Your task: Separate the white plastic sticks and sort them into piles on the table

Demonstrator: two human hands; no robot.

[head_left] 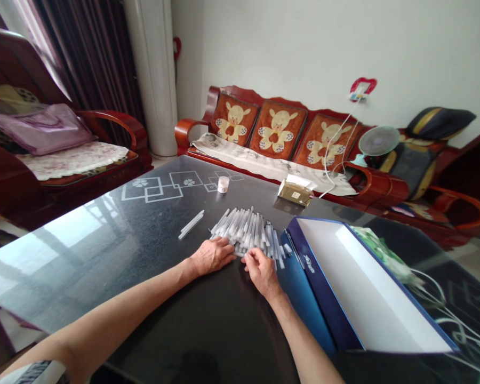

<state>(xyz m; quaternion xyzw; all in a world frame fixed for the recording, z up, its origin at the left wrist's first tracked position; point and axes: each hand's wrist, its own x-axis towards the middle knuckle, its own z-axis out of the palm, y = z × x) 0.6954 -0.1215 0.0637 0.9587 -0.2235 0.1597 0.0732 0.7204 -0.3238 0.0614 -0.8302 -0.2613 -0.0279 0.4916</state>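
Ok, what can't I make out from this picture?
All in the head view:
- Pen-like sticks: exact count; they overlap in the pile.
- Left hand: whether it grips anything; its own fingers cover the contact.
- Right hand: what, if anything, sits between thumb and finger; too small.
- Lettering on the blue box: too small and slanted.
- Green-and-white packet: lower part; the box blocks it.

Recorded on the sticks: translucent greyish white. On the surface: black, marked with pale outlined squares and flowers. On the box: dark blue outside, white inside. On the cushions: rust-brown, bearing cream animal figures with black-spotted paws. On the curtain: dark purple.
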